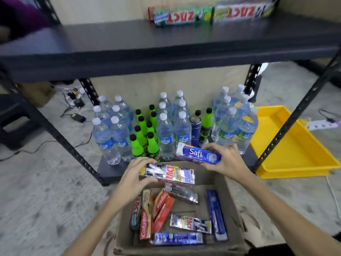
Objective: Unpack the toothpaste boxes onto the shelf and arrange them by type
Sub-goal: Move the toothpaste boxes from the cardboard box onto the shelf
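Note:
My left hand (137,175) grips a silver Zact Smokers box (170,174) above the open cardboard carton (231,204). My right hand (224,159) holds a blue Safi box (198,153) just above the carton's far edge. Inside the carton lie several toothpaste boxes: red Colgate boxes (160,207), a green Zact box (136,211), silver Zact boxes (190,223) and blue Safi boxes (215,215). On the dark upper shelf (166,47) a green Zact box (181,17) and a silver Zact box (243,12) lie side by side at the back.
The bottom shelf holds several water bottles (167,133), green soda bottles (141,137) and a blue flask (195,130). A yellow tray (291,145) lies on the floor at right. Black shelf posts (60,135) stand at both sides. Cables and power strips (75,100) trail at left.

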### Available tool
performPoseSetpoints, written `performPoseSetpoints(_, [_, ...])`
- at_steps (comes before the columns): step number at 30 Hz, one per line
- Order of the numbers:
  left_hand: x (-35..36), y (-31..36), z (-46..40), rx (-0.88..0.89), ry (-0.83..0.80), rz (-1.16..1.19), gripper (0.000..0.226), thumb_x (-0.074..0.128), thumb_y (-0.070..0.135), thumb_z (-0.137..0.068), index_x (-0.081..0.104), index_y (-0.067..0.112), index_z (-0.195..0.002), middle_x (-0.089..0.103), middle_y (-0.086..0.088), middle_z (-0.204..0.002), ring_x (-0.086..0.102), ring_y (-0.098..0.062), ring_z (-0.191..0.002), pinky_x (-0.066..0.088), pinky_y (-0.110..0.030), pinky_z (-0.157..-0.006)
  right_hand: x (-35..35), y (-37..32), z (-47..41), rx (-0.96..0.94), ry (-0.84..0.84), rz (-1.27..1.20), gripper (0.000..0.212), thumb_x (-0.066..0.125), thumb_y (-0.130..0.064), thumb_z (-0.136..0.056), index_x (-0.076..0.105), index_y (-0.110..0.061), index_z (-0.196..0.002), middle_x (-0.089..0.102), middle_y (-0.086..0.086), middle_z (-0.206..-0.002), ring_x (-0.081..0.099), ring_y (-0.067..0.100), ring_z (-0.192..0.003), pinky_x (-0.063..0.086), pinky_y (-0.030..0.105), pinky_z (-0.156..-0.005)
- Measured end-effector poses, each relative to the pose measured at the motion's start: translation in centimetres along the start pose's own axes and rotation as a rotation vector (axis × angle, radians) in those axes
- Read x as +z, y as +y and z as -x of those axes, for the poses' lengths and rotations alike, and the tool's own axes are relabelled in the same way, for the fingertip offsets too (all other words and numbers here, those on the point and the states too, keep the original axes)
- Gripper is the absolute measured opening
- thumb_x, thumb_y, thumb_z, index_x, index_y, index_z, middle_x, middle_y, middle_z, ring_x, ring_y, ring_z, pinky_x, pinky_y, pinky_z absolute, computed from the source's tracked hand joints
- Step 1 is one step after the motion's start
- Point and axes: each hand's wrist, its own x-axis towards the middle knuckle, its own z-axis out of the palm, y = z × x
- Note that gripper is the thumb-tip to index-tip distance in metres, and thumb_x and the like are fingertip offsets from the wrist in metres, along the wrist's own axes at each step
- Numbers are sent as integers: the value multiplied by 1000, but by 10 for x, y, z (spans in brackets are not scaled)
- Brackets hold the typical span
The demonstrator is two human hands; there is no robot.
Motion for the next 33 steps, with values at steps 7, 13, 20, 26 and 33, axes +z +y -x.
performPoseSetpoints(7, [-86, 94, -47, 131, 162, 18, 48, 80, 37, -80, 57, 47, -121, 51, 31, -124, 44, 0, -125, 31, -10, -100, -146, -39, -34, -118, 140, -53, 50, 73, -63, -72, 65, -44, -118, 72, -27, -98, 70, 1, -87, 55, 47, -83])
performPoseSetpoints(13, [-155, 160, -81, 238, 216, -36, 41, 74, 37, -84, 62, 37, -123, 57, 20, -123, 51, -8, -122, 38, -18, -100, -245, -68, -54, -201, 139, -27, 57, 75, -64, -80, 68, -37, -129, 75, -17, -109, 71, 3, -93, 56, 30, -81])
performPoseSetpoints(20, [-205, 201, -120, 256, 333, 45, 38, 75, 18, -88, 66, 37, -119, 62, 16, -123, 63, -5, -111, 46, -21, -95, -315, -74, -87, -201, 166, 11, 55, 74, -54, -84, 63, -36, -135, 72, -14, -116, 68, -2, -99, 56, 23, -84])
performPoseSetpoints(26, [-201, 209, -182, 112, 381, 54, 29, 74, 27, -90, 65, 36, -117, 63, 14, -117, 64, 8, -94, 44, -3, -75, -332, -47, -140, -73, 110, 248, 52, 52, -72, -90, 49, -52, -137, 62, -18, -132, 55, 7, -111, 29, 42, -114])
performPoseSetpoints(33, [-196, 205, -257, 17, 303, -164, 40, 73, 39, -89, 62, 26, -126, 57, 4, -121, 58, -12, -110, 44, -23, -90, -331, -12, -197, 41, 36, 286, 43, 53, -54, -99, 42, -54, -140, 50, -11, -144, 40, 13, -134, 12, 46, -116])
